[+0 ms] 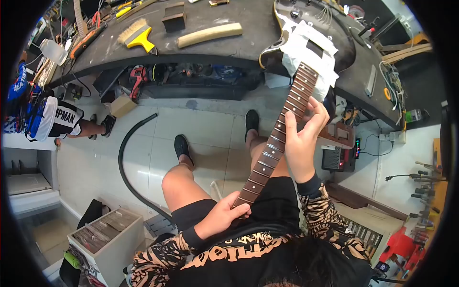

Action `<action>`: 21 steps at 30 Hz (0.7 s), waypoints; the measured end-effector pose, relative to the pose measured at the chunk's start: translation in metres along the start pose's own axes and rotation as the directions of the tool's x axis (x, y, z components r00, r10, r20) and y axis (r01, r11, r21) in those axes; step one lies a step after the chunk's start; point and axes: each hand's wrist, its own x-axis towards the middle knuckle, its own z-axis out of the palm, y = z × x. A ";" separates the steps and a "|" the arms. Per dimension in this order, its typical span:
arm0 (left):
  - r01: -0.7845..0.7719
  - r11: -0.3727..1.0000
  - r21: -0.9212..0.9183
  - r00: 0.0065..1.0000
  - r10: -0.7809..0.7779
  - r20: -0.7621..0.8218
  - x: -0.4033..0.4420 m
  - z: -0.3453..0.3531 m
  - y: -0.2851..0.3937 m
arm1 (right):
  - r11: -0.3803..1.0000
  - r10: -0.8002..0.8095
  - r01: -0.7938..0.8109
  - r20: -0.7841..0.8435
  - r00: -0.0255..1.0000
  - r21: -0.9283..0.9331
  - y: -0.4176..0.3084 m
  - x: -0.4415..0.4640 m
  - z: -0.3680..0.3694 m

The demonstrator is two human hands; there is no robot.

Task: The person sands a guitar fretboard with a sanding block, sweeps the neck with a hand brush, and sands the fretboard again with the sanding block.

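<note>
One workbench (260,29) spans the area ahead of both hands. The electric guitar (279,135) extends from it toward the lap; its body (346,50) rests on the bench, ahead of the right hand. The fretboard (272,149) runs between the hands, uncovered, with its frets exposed. White masking (303,36) covers part of the body around the fretboard's upper end. The right hand (304,139) contacts the fretboard nearer the body, thumb and fingers spaced; grip force cannot be determined. The left hand (221,216), apart from the right, is wrapped around the opposite end. Ahead of the left hand lie a curved wooden block (210,35), a bristle brush (138,37) and a dark block (174,18), all unheld. Status, by judgement: masking is complete around the fretboard end and not yet removed; work appears mid-stage. Remaining fret work cannot be determined.
</note>
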 end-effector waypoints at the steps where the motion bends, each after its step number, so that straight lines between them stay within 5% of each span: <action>1: -0.128 0.959 0.253 0.991 0.135 -0.014 0.001 -0.006 0.010 | 0.987 0.086 -0.086 0.003 0.996 0.137 0.002 -0.004 0.006; 3: -0.325 0.646 0.690 0.924 0.371 0.088 0.013 -0.035 0.054 | 0.891 0.239 -0.234 0.037 0.970 0.390 0.002 -0.009 0.013; 4: -0.309 0.411 0.857 0.862 0.502 0.070 0.016 -0.030 0.123 | 0.813 0.306 -0.295 0.062 0.950 0.503 0.002 -0.011 0.015; 5: -0.295 0.361 0.885 0.802 0.596 0.024 0.036 -0.057 0.154 | 0.694 0.389 -0.397 0.151 0.909 0.600 0.000 -0.011 0.013; 6: -0.334 -0.133 0.933 0.528 0.793 0.302 0.056 -0.077 0.199 | 0.553 0.448 -0.485 0.249 0.859 0.678 -0.002 -0.009 0.011; 9: -0.013 -0.520 0.854 0.178 0.839 0.514 0.121 -0.102 0.309 | 0.150 0.478 -0.659 0.529 0.701 0.737 -0.006 0.004 0.000; 10: 0.082 -0.545 0.834 0.178 0.831 0.526 0.144 -0.112 0.332 | 0.136 0.459 -0.665 0.548 0.699 0.735 -0.001 0.006 -0.001; 16: 0.302 -0.571 0.764 0.614 0.729 0.302 0.210 -0.131 0.371 | -0.042 0.316 -0.671 0.647 0.694 0.740 0.017 0.013 0.003; 19: 0.239 -0.657 0.715 0.618 0.671 0.410 0.215 -0.137 0.376 | -0.118 0.256 -0.670 0.674 0.693 0.733 0.022 0.013 0.007; 21: 0.171 -0.675 0.717 0.528 0.678 0.512 0.214 -0.141 0.377 | -0.176 0.197 -0.670 0.693 0.694 0.721 0.028 0.014 0.009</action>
